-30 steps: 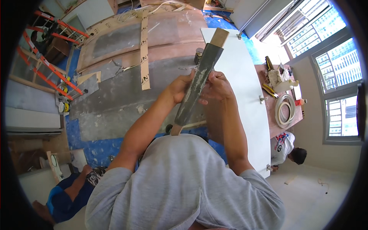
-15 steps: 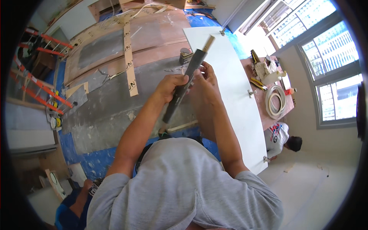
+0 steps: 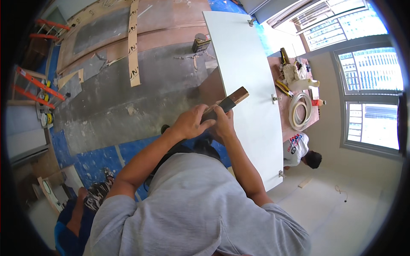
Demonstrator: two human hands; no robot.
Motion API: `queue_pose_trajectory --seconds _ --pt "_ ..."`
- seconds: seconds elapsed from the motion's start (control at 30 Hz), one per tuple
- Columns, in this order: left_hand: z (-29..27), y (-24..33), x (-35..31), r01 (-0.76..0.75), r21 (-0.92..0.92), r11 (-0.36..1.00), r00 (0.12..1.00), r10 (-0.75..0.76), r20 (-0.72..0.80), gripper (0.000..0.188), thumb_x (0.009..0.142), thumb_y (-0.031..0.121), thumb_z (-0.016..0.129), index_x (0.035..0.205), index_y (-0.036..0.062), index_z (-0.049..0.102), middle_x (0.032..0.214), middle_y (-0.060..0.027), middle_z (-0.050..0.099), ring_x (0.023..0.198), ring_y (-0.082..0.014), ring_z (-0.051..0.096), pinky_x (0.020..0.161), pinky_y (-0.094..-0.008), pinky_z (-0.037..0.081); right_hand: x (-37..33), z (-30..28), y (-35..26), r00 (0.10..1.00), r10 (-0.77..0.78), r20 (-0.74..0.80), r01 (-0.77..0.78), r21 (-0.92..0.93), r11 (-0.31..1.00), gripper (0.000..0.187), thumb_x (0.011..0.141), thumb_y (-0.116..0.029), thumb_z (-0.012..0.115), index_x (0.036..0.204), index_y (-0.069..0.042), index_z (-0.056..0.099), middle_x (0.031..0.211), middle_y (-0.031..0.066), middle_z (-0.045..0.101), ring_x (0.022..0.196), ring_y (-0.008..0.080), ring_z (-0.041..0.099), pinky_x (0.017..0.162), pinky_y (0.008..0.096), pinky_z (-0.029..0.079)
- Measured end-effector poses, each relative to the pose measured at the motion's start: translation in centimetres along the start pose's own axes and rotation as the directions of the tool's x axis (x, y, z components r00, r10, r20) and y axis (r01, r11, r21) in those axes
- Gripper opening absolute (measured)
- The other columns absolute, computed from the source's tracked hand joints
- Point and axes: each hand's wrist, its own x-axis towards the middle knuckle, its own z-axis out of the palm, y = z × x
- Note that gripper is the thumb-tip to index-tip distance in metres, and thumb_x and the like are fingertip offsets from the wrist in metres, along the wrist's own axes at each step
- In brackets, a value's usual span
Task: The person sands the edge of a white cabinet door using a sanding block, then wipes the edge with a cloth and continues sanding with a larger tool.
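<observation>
Both hands are together in front of my waist, on a narrow wooden strip (image 3: 240,94) with a dark grey wrap (image 3: 226,103) round it. My left hand (image 3: 190,123) is closed on its near part, thumb pointing toward the right hand. My right hand (image 3: 224,123) is closed on it just ahead, its thumb lying on the dark wrap. The strip tilts up to the right, and its bare wooden end sticks out beyond the wrap. My fingers hide its near end. It is held above the left edge of a white door panel (image 3: 250,68) with hinges along its right side.
A dark tin (image 3: 200,44) stands on the worn grey board (image 3: 162,64). Right of the panel, a table holds coiled edging (image 3: 299,112) and pliers (image 3: 284,88). One person (image 3: 299,149) is beside that table, another (image 3: 77,213) at lower left. An orange ladder (image 3: 38,85) stands left.
The wrapped strip has come nearer my body and turned from steep to a flatter slant up to the right. Both hands have moved down with it and closer together. My view has shifted.
</observation>
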Motion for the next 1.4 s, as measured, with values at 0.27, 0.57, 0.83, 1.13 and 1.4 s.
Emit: queue_pose_trajectory --seconds 0.27,0.57,0.83,1.13,1.4 --pt "9.1 -2.4 6.9 -0.074 -0.037 0.997 0.975 0.065 -0.211 0.052 0.096 0.049 0.071 0.115 0.0023 0.057 0.099 -0.0199 0.065 0.090 -0.0400 0.067 0.078 -0.0468 0.051 5.7 -6.7 -3.5 0.946 0.293 0.136 -0.267 -0.182 0.946 0.024 0.094 -0.014 0.063 0.114 -0.001 0.059 0.095 0.0085 0.067 0.083 0.0155 0.066 0.070 0.0293 0.054" --pt "14.0 -10.8 11.1 0.003 -0.780 0.626 0.714 -0.547 -0.437 0.031 0.103 0.039 0.068 0.099 0.0086 0.062 0.076 0.0041 0.051 0.069 -0.0054 0.047 0.062 -0.0266 0.041 14.0 -15.5 0.9 0.936 -0.156 0.316 0.347 -0.904 0.250 0.098 0.091 -0.051 0.073 0.162 -0.003 0.026 0.165 0.0256 0.029 0.154 0.0430 0.027 0.120 0.0584 0.027" --pt "11.9 -13.5 11.1 0.270 -0.363 0.892 0.732 -0.436 -0.524 0.045 0.098 0.046 0.071 0.102 0.0022 0.062 0.085 -0.0087 0.061 0.079 -0.0235 0.059 0.073 -0.0382 0.048 10.7 -12.8 7.0 0.940 -0.208 0.269 0.240 -0.958 -0.155 0.096 0.084 -0.026 0.075 0.164 -0.007 0.025 0.171 0.0264 0.010 0.156 0.0534 0.009 0.116 0.0787 0.014" --pt "2.7 -14.8 11.6 0.085 -0.008 0.996 0.885 -0.080 -0.459 0.063 0.099 0.046 0.068 0.138 -0.0023 0.056 0.117 -0.0233 0.066 0.105 -0.0392 0.065 0.091 -0.0465 0.050 9.4 -11.1 0.2 0.978 -0.049 0.205 0.185 -0.946 -0.268 0.100 0.090 -0.041 0.075 0.164 -0.002 0.019 0.169 0.0307 0.013 0.153 0.0585 0.016 0.114 0.0790 0.022" --pt "-6.4 -7.4 17.6 -0.249 0.194 0.949 0.881 0.306 -0.361 0.050 0.106 0.030 0.061 0.146 0.0012 0.056 0.092 -0.0121 0.056 0.082 -0.0268 0.057 0.075 -0.0390 0.048 6.4 -14.3 -15.3 0.978 -0.080 0.191 0.201 -0.969 0.143 0.109 0.068 0.009 0.057 0.167 -0.015 0.017 0.171 0.0201 0.020 0.152 0.0476 0.030 0.119 0.0608 0.032"
